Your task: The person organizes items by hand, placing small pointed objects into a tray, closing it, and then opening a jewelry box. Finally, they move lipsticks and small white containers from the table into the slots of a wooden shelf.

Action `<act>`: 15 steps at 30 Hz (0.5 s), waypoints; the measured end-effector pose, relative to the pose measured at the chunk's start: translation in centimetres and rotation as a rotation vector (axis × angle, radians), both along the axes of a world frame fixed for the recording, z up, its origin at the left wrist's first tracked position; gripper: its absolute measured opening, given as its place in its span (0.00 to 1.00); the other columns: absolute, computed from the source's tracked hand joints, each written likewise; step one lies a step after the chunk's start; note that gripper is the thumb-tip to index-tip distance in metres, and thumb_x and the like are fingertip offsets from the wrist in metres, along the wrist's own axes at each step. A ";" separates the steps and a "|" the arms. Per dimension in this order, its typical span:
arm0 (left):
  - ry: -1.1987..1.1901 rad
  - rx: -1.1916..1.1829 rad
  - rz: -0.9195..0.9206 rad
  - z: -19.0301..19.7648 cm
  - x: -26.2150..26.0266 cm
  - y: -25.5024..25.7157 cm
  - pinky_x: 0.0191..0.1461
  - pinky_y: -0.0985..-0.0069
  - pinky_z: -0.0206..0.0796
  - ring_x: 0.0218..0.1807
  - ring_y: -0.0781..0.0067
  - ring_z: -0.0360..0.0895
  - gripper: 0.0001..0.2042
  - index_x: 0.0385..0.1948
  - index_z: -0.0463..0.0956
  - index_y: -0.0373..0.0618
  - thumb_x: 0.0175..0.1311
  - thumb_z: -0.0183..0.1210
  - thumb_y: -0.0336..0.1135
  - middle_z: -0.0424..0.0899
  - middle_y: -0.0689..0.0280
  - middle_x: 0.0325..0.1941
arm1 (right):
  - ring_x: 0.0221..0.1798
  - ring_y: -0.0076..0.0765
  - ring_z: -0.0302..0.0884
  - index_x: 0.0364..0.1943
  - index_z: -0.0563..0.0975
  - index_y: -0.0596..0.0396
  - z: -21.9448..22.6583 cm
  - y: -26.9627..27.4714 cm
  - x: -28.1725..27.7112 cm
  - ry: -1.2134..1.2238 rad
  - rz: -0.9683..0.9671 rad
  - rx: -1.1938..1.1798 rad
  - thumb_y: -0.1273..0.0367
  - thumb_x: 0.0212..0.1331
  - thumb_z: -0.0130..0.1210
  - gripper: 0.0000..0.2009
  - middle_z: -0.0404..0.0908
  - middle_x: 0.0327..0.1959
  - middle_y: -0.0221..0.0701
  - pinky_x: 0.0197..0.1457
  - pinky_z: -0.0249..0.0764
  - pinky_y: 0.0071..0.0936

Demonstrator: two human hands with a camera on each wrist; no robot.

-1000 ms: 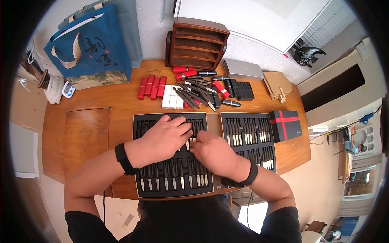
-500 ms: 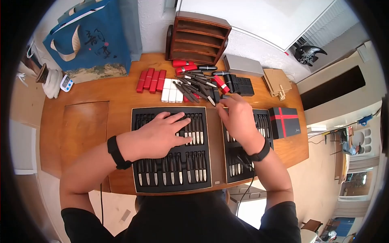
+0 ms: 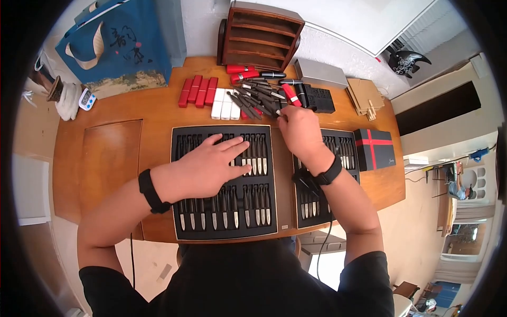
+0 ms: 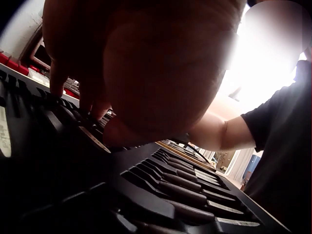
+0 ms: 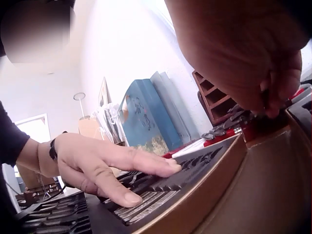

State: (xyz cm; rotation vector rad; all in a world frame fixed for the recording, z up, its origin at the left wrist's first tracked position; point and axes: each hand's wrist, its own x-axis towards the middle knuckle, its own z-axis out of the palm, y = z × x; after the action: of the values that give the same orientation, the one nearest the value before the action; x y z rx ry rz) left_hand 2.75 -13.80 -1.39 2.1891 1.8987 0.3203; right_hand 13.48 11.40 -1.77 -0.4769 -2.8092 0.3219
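Dark-handled blades [image 3: 257, 99] lie in a loose pile at the fingertips of my curled right hand [image 3: 303, 132]; whether it pinches one, I cannot tell. My left hand [image 3: 199, 171] lies spread over the left tray [image 3: 227, 234], which holds more in rows. White boxes [image 3: 226, 105] and red boxes [image 3: 198, 92] lie left of the pile.

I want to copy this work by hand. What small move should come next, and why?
Probably the right hand should draw one tool clear of the pile. Its fingertips are at the pile's near edge, though I can't tell whether they grip one. The left hand rests over the tray, where similar tools lie in rows.
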 end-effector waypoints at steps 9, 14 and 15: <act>-0.190 0.112 0.095 -0.3 -0.6 -2.2 0.74 0.53 0.63 0.74 0.45 0.66 0.22 0.55 0.79 0.38 0.56 0.56 0.19 0.74 0.50 0.69 | 0.30 0.57 0.81 0.41 0.81 0.63 3.8 -4.4 9.3 0.203 0.252 -0.034 0.76 0.60 0.60 0.07 0.80 0.29 0.46 0.35 0.78 0.45; -0.164 0.173 0.100 -0.4 1.2 -3.7 0.71 0.55 0.65 0.68 0.50 0.72 0.20 0.51 0.80 0.38 0.53 0.60 0.21 0.78 0.55 0.62 | 0.26 0.44 0.78 0.41 0.81 0.64 3.1 -7.5 13.6 0.264 0.433 -0.092 0.77 0.55 0.63 0.10 0.79 0.27 0.36 0.28 0.76 0.37; -0.163 0.169 0.098 -0.4 1.6 -3.8 0.71 0.55 0.65 0.68 0.50 0.72 0.20 0.51 0.80 0.38 0.53 0.60 0.21 0.78 0.55 0.62 | 0.26 0.44 0.78 0.41 0.81 0.64 2.7 -8.0 14.1 0.265 0.430 -0.095 0.77 0.55 0.63 0.10 0.79 0.27 0.36 0.28 0.76 0.37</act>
State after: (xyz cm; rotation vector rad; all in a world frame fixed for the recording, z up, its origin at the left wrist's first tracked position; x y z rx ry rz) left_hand 4.39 -17.64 -1.80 2.1001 1.9554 0.6792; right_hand 27.59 3.41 0.94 0.1523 -2.6175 0.5617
